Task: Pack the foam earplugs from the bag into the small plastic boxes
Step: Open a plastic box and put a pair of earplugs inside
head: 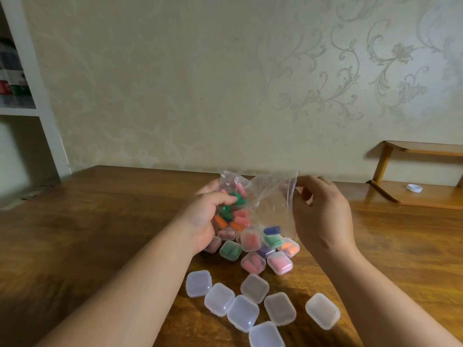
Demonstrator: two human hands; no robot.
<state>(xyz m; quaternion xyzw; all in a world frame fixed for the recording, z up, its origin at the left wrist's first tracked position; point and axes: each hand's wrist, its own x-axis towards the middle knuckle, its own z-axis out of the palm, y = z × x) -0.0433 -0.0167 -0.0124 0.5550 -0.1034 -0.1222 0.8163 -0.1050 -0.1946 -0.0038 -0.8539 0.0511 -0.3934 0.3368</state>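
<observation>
A clear zip bag (268,196) of pink, green and orange foam earplugs (236,211) is held above the wooden table (100,221). My left hand (204,216) grips the bag's filled lower end from the left. My right hand (323,214) pinches the bag's zip edge on the right. Under the bag lie several small clear boxes with earplugs inside (253,254). Nearer to me lie several shut boxes with nothing inside (253,304).
A low wooden shelf stand (416,194) sits at the table's right rear with a white tape roll (414,188) on it. A white bookcase (22,96) stands at the left. The papered wall runs behind the table.
</observation>
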